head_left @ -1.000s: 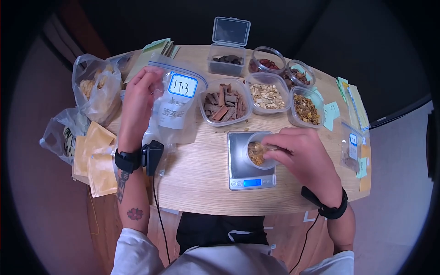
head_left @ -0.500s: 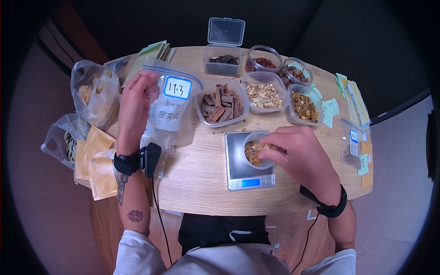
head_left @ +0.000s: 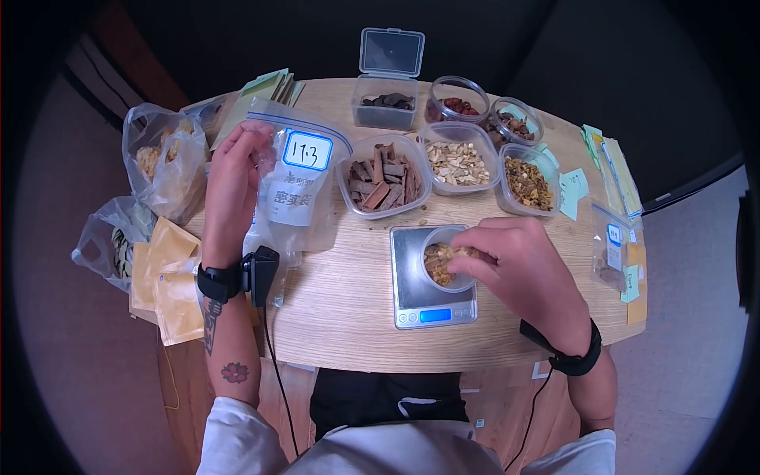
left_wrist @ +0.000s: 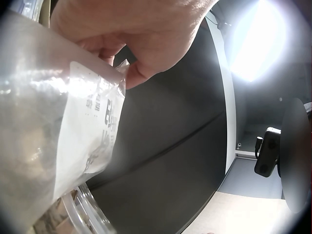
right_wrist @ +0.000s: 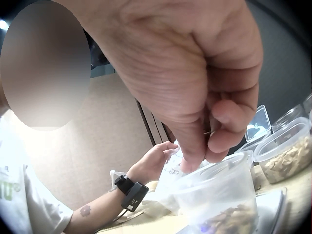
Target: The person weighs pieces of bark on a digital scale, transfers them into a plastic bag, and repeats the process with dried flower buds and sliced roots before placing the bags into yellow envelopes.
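Observation:
My left hand [head_left: 231, 186] pinches the upper left edge of a clear zip bag [head_left: 317, 210] with a label reading 17.3. The left wrist view shows thumb and fingers on the bag's crumpled corner [left_wrist: 123, 73]. Over a clear plastic cup [head_left: 434, 237] my right hand [head_left: 518, 265] is bent downward, fingers curled together at the rim. Yellow-brown dried herb pieces [head_left: 465, 252] show at its fingertips, and more dried bits [right_wrist: 231, 218] lie in the cup's bottom. The cup stands on a small digital scale [head_left: 405, 289] with a lit blue display.
Behind the scale stand tubs of bark pieces [head_left: 384, 184], pale slices [head_left: 459, 165] and yellow-brown herb [head_left: 529, 184]. Farther back are a lidded box [head_left: 385, 112] and two round jars. Plastic bags [head_left: 170, 178] and brown envelopes [head_left: 176, 281] lie left, a labelled small bag [head_left: 609, 257] right.
The right fingertips have shifted slightly over the cup, and the yellow-brown pieces show more plainly beneath them. My left hand keeps its hold on the bag; the view has moved a little.

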Motion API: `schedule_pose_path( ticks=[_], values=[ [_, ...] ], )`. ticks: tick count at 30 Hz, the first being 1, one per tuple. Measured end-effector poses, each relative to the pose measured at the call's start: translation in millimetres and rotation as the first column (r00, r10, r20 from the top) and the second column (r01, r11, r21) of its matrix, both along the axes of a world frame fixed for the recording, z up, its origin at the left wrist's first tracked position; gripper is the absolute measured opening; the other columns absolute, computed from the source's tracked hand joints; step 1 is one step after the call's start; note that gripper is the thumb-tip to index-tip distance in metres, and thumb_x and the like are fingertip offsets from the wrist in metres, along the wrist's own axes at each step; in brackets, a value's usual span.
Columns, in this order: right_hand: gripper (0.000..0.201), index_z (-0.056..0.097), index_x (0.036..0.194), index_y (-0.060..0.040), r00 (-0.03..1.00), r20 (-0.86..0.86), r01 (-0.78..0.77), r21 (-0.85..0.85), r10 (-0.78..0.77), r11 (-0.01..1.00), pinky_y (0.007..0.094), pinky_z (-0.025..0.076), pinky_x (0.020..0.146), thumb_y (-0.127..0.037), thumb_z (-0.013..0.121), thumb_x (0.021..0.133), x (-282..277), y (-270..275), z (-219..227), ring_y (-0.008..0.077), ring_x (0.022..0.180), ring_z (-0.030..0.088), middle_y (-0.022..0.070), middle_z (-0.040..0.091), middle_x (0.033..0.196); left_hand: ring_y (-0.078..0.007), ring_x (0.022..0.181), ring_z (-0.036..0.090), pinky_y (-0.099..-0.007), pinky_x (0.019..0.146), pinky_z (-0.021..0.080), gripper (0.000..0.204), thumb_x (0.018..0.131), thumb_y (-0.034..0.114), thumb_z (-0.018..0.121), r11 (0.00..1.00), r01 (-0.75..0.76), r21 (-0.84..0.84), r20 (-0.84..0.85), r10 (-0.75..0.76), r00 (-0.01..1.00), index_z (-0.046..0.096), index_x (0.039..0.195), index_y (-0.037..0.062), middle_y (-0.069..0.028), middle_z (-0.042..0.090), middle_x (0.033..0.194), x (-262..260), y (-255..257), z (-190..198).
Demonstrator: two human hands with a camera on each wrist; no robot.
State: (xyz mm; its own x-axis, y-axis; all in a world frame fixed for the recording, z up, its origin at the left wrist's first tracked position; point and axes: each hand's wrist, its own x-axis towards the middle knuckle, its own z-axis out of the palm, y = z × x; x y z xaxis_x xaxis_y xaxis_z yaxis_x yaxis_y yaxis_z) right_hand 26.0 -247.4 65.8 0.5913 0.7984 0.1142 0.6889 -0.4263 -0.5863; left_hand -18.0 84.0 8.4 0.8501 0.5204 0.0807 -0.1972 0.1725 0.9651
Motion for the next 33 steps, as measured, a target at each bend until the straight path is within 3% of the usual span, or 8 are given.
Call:
schedule_pose_path(
  ticks=[25,28,31,33],
  values=[
    [0.017,0.071,0.078,0.0012,0.999,-0.049,0.003,-0.027,-0.004,1.000,0.0411,0.049,0.066,-0.015,0.070,0.081,1.8,3.8,4.7,0.0340,0.069,0.063,0.0177,0.065,0.072,-0.0052,0.075,0.047,-0.0198,0.069,0.038,0.013,0.094,0.013,0.057,1.000,-0.005,-0.002,-0.010,0.005,1.000,0.064,0.099,0.0033,0.0034,0.052,0.082,0.4,-2.1,1.2],
    [0.016,0.071,0.078,0.0016,1.000,0.018,-0.010,0.072,0.009,0.997,0.0401,0.049,0.064,-0.014,0.070,0.083,3.0,3.9,-4.6,0.0335,0.068,0.063,0.0170,0.065,0.071,-0.0052,0.075,0.047,-0.0198,0.069,0.038,0.013,0.094,0.013,0.057,1.000,-0.008,-0.003,-0.014,0.008,1.000,0.064,0.099,0.0032,0.0034,0.052,0.082,0.9,-2.2,1.0],
    [0.010,0.071,0.079,0.0016,0.998,-0.013,0.059,0.075,-0.059,0.995,0.0384,0.050,0.063,-0.008,0.069,0.082,2.9,1.9,-0.1,0.0299,0.065,0.063,0.0148,0.064,0.068,-0.0053,0.075,0.047,-0.0198,0.069,0.038,0.013,0.094,0.013,0.057,1.000,-0.008,-0.006,-0.019,0.008,1.000,0.064,0.099,0.0033,0.0033,0.052,0.082,1.0,-2.2,1.2],
    [0.007,0.071,0.084,0.0017,0.996,-0.037,0.077,0.058,-0.075,0.995,0.0319,0.050,0.061,-0.005,0.070,0.083,7.0,-2.5,4.3,0.0227,0.063,0.063,0.0109,0.066,0.071,-0.0053,0.075,0.047,-0.0200,0.069,0.038,0.013,0.094,0.013,0.057,1.000,-0.011,-0.007,-0.025,0.011,1.000,0.064,0.098,0.0034,0.0034,0.053,0.082,0.7,-2.5,1.6]
  ],
)
